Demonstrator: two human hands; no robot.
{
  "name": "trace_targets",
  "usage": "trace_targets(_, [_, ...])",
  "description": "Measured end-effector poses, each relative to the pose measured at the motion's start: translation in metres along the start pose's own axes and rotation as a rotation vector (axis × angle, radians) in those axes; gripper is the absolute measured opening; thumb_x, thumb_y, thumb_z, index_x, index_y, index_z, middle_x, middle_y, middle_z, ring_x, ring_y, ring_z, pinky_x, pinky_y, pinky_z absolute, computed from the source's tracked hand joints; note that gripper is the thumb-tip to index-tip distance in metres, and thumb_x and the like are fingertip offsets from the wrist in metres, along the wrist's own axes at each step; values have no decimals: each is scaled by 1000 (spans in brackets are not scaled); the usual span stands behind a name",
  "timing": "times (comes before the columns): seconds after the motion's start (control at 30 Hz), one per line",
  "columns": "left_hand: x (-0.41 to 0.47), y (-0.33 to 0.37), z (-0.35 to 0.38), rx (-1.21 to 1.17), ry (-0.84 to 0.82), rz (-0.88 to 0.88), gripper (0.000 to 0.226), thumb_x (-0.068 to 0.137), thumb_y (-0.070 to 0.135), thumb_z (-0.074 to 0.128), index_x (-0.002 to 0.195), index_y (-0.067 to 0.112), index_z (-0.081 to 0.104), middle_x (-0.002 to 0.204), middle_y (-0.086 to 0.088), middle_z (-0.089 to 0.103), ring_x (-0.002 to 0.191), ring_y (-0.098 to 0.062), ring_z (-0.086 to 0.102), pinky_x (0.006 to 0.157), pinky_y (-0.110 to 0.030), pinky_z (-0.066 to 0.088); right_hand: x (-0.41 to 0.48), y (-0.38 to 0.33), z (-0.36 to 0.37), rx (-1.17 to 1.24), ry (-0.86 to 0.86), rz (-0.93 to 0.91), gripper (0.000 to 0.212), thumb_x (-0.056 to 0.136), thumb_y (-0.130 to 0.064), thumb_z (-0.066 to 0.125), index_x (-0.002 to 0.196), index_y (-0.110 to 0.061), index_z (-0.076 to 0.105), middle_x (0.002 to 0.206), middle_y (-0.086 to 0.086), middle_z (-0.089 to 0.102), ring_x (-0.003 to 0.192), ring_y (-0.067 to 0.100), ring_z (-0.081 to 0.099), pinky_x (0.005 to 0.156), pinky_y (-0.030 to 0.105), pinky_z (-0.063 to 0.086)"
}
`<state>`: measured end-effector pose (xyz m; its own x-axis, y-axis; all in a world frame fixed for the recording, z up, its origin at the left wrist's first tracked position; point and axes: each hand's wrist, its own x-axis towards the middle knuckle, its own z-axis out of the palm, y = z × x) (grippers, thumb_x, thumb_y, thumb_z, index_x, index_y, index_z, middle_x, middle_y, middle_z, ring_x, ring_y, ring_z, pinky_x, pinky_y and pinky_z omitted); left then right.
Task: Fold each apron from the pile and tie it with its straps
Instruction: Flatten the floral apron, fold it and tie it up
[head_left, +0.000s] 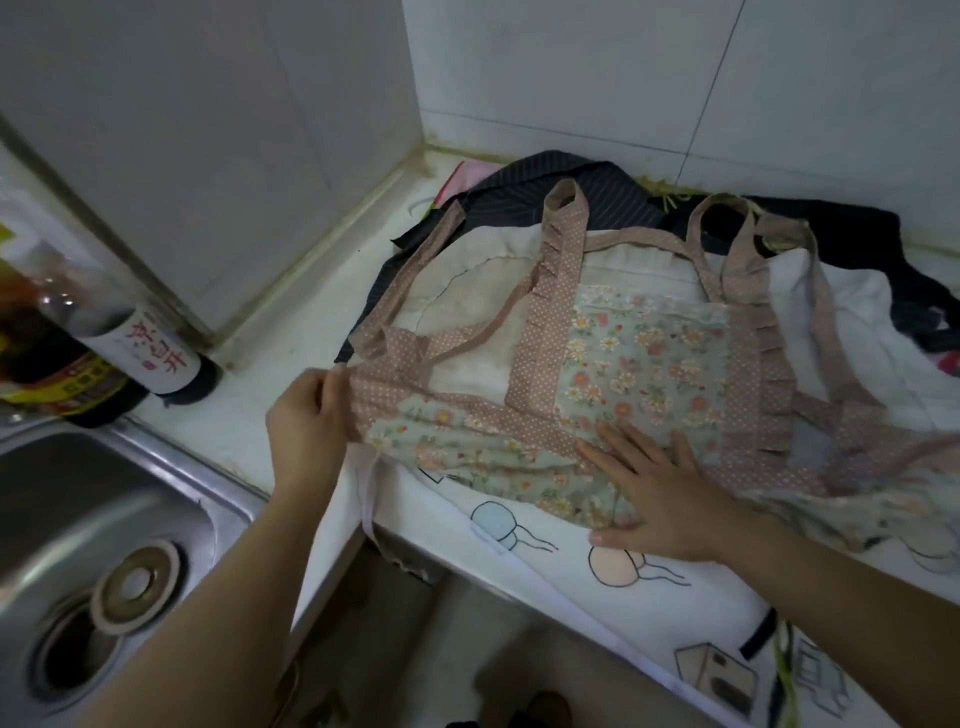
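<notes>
1. The floral fabric apron with pink dotted trim (644, 358) lies spread on the pile, under both your hands. It looks light, limp and grippy, so it will sag unless pinned.
2. Your left hand (306, 421) pinches the dotted side edge. Your right hand (660, 493) presses flat on the floral panel, fingers straight.
3. Grab hems or corners, not the loose dotted straps (574, 234) beyond your right fingertips.
4. A white cartoon-print cloth (519, 571) lies under your right wrist. A steel sink (104, 483) sits outboard of your left hand.

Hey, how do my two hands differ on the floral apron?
The left hand pinches the floral apron at its edge, fingers curled; the right hand lies flat on it, fingers spread. The left hand is nearer the sink than the right hand. Both touch the apron.
</notes>
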<state>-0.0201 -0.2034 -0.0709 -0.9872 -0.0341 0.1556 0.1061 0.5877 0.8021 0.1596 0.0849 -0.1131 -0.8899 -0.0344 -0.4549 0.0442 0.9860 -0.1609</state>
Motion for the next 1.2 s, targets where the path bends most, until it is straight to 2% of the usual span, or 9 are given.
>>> trace_targets(0.23, [18, -22, 1, 611, -97, 63, 28, 98, 34, 43, 95, 18, 65, 92, -9, 68, 83, -28, 57, 88, -39, 37, -5, 6, 12, -108, 52, -93, 62, 70, -73, -22, 125, -54, -42, 147, -3, -37, 142, 26, -24, 109, 62, -9])
trace_targets(0.4, [-10, 7, 37, 641, -97, 236, 33, 91, 17, 53, 124, 14, 58, 128, -19, 51, 120, -40, 47, 112, -58, 13, -21, 6, 8, -154, 183, -119, 62, 92, -67, 7, 148, -43, 11, 158, -3, -3, 145, 19, -1, 116, 48, -4])
trace_targets(0.5, [-55, 39, 72, 468, -266, 564, 29, 92, 27, 46, 113, 18, 64, 120, -10, 58, 113, -32, 56, 110, -64, 20, -40, 11, 1, -96, 405, -29, 49, 93, -54, 30, 124, -30, 60, 139, 2, 51, 130, 25, 45, 107, 44, 17])
trace_targets(0.57, [-88, 58, 97, 332, -430, 700, 35, 93, 34, 36, 110, 21, 64, 119, -3, 58, 115, -24, 53, 110, -62, 21, -57, 28, -7, -5, 557, 77, 43, 85, -45, 40, 107, -24, 71, 121, 2, 65, 118, 29, 57, 104, 48, 28])
trace_targets(0.73, [-139, 76, 142, 375, -706, 833, 50, 96, 45, 25, 136, 26, 47, 145, -4, 40, 137, -24, 32, 113, -55, 6, -110, 77, -28, 33, 735, 492, 48, 82, -41, 42, 114, -18, 68, 119, 10, 65, 116, 36, 54, 103, 62, 29])
trace_targets(0.8, [-152, 73, 153, 474, -830, 753, 61, 94, 57, 12, 151, 34, 15, 160, 2, 6, 147, -20, 0, 112, -52, -14, -131, 97, -25, 96, 757, 651, 60, 78, -44, 41, 122, -10, 62, 124, 19, 60, 119, 41, 52, 101, 60, 33])
trace_targets(0.9, [-163, 64, 163, 639, -908, 722, 69, 82, 69, -11, 143, 40, -25, 150, 10, -32, 142, -17, -26, 105, -53, -25, -155, 113, -22, 470, 720, 851, 69, 84, -47, 51, 137, -3, 45, 134, 22, 52, 124, 38, 47, 102, 45, 36])
trace_targets(1.07, [-166, 62, 166, 667, -902, 698, 74, 62, 77, -33, 128, 45, -42, 144, 9, -40, 134, -13, -34, 106, -56, -21, -176, 125, -13, 850, 681, 916, 69, 81, -52, 66, 130, -6, 51, 122, 16, 59, 114, 31, 54, 95, 37, 39])
trace_targets(1.2, [-168, 64, 168, 693, -884, 715, 75, 63, 77, -33, 128, 43, -44, 142, 9, -44, 135, -15, -35, 106, -56, -21, -179, 139, -20, 812, 456, 970, 86, 71, -85, 41, 100, -8, 67, 102, 14, 63, 103, 31, 53, 97, 39, 36])
